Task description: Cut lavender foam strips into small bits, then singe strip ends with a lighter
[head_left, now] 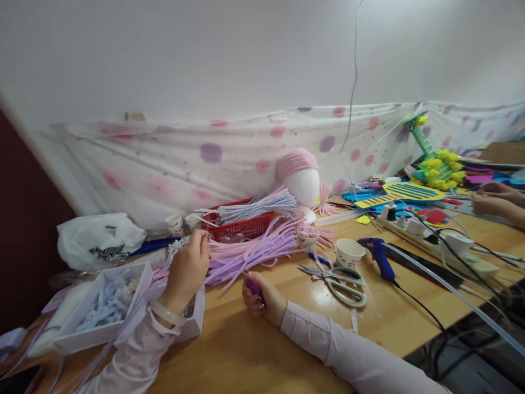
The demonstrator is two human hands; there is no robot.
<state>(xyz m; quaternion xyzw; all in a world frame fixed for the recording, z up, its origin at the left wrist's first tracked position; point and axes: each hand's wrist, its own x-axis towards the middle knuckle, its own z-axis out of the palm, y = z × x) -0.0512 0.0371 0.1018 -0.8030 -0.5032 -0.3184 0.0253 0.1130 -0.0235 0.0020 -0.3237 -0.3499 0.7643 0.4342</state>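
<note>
My left hand (187,276) is raised over the white boxes, thumb and fingers pinched together. Whatever is between its fingertips, if anything, is too small to make out. Low over the bare tabletop, my right hand (264,295) is wrapped round a small purple object (253,287) with a dark end; most of it is hidden by the fingers. Lilac pipe cleaners (254,251) lie in a loose bundle just beyond both hands. A white box (100,312) with light blue fuzzy pieces stands left of my left wrist.
A red basket (246,227) holds pale pipe cleaners. Nearby are a white foam head (302,186), a paper cup (350,253), scissors (338,282) and a blue glue gun (379,260). A power strip (437,246) trails cables. Another person's hands (498,200) work at far right.
</note>
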